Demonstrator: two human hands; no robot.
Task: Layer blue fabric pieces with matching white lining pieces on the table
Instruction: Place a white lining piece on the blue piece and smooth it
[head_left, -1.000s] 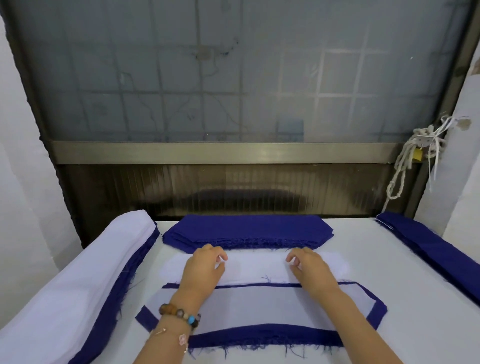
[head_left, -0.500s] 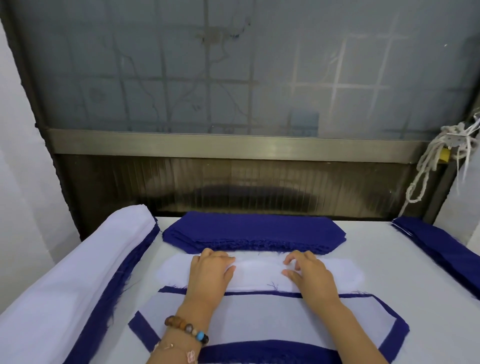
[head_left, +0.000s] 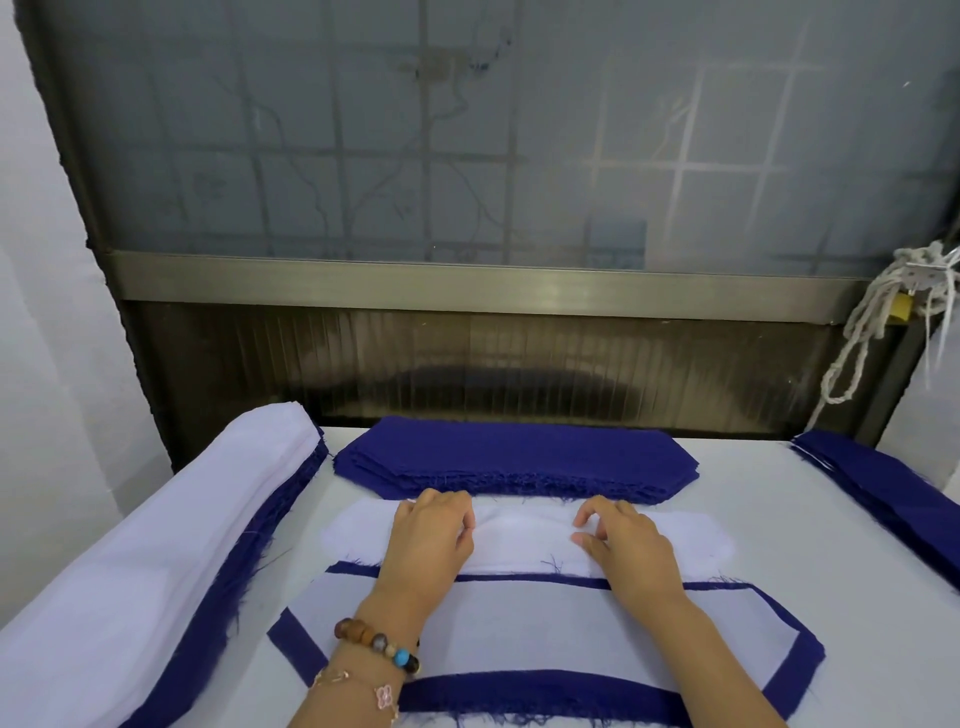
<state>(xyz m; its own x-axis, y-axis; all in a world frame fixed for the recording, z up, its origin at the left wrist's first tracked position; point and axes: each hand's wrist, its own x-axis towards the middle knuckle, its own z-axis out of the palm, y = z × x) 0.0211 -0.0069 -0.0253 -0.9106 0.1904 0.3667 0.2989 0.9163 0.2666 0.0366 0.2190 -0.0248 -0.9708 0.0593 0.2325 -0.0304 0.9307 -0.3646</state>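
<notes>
A blue fabric piece (head_left: 545, 696) lies at the table's near edge with a white lining piece (head_left: 519, 634) laid on it, blue showing all round. Just beyond it lies a long white lining piece (head_left: 691, 540). My left hand (head_left: 431, 540) and my right hand (head_left: 623, 545) rest on that far lining side by side. Their fingers are curled at its far edge and the thumbs press in, pinching the cloth. The lining bulges up slightly between the two hands. A stack of blue fabric pieces (head_left: 514, 457) sits right behind the fingertips.
A long pile of white cloth over blue cloth (head_left: 156, 561) runs along the table's left side. Another blue stack (head_left: 893, 488) lies at the right edge. A frosted window (head_left: 467, 156) closes the back, with a knotted white rope (head_left: 883, 322) hanging at its right.
Both hands stay on the far white lining. Their fingers have curled in more, and the cloth between them has puckered up. The view has shifted slightly.
</notes>
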